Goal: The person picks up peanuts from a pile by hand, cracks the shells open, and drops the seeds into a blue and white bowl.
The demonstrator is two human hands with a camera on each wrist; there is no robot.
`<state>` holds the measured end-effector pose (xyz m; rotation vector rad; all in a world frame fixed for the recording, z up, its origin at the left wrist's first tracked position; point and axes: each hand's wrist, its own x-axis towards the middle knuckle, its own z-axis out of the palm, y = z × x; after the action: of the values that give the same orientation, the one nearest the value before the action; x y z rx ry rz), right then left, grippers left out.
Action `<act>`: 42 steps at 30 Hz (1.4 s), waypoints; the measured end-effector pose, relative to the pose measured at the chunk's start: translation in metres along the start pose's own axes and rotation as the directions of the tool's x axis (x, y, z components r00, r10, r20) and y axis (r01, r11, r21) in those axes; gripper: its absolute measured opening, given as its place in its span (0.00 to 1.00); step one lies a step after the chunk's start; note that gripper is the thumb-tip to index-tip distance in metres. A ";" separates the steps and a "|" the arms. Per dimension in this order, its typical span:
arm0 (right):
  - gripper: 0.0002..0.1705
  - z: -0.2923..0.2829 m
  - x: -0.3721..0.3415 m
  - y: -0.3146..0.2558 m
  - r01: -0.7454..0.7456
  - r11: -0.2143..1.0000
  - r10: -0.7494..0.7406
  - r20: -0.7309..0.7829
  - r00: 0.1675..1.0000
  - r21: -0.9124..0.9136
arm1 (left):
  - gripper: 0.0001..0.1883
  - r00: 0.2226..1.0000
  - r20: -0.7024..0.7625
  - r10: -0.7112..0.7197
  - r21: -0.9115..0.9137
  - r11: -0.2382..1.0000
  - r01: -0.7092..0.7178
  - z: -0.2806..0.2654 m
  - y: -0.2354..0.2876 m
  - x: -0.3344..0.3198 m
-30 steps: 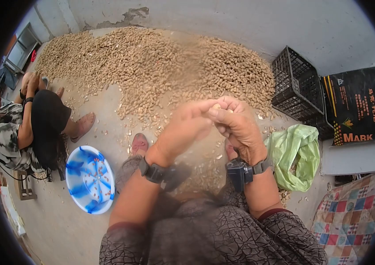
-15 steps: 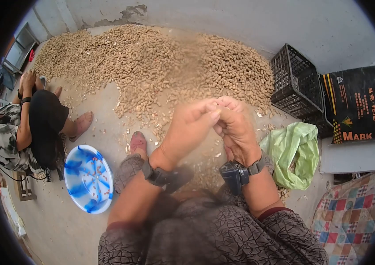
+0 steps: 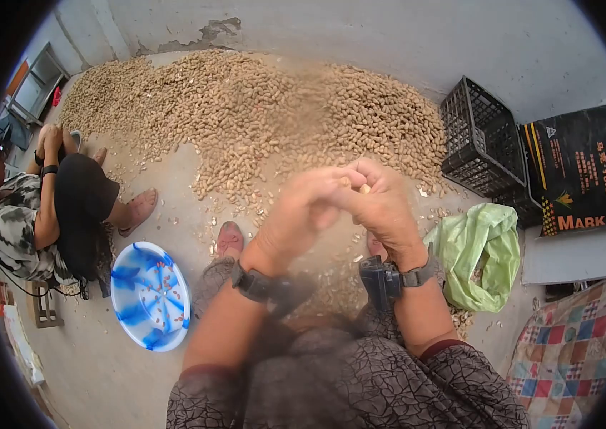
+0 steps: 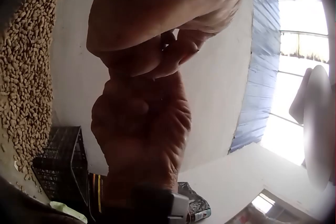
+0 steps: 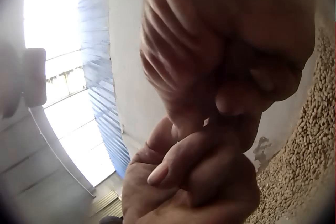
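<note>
Both hands meet at the fingertips in front of the body, over the floor short of the peanut pile. My left hand (image 3: 292, 214), blurred in the head view, has its fingers curled in against the right. With curled fingers, my right hand (image 3: 387, 214) pinches a small pale peanut (image 3: 365, 189). Another pale bit shows at the left fingertips. In the left wrist view the left hand (image 4: 163, 19) is above the right hand (image 4: 142, 129). Fingers largely hide the peanut in both wrist views.
Unshelled peanuts (image 3: 239, 107) are heaped along the wall. A blue-and-white basin (image 3: 131, 286) with several reddish kernels stands left. On the right are a black crate (image 3: 478, 136), a green sack (image 3: 453, 243) and a black printed bag (image 3: 582, 171). Another person (image 3: 49, 207) sits at far left.
The fingers have shifted against each other, and the left hand has turned a little. Pale peanut bits, hidden half a second ago, show again between the fingertips. The head view has tilted slightly.
</note>
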<state>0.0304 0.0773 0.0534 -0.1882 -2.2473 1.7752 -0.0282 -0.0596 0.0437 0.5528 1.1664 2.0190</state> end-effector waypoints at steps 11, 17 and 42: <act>0.10 -0.014 0.002 -0.009 -0.218 0.939 0.195 0.114 0.974 0.264 | 0.13 0.978 -0.145 0.150 0.200 0.972 -0.120 0.008 0.002 0.005; 0.12 -0.008 0.002 0.000 -0.291 0.784 0.232 0.177 0.957 0.549 | 0.10 0.903 -0.095 0.419 0.590 0.754 -0.288 0.015 0.001 0.005; 0.06 0.024 0.000 0.011 -0.143 0.838 0.238 -0.116 0.964 0.527 | 0.14 0.784 -0.341 0.519 0.556 0.783 -0.277 0.009 -0.039 0.020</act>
<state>0.0231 0.0571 0.0374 -0.4525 -1.6005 2.2923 -0.0205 -0.0266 0.0150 0.6031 2.0442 2.3185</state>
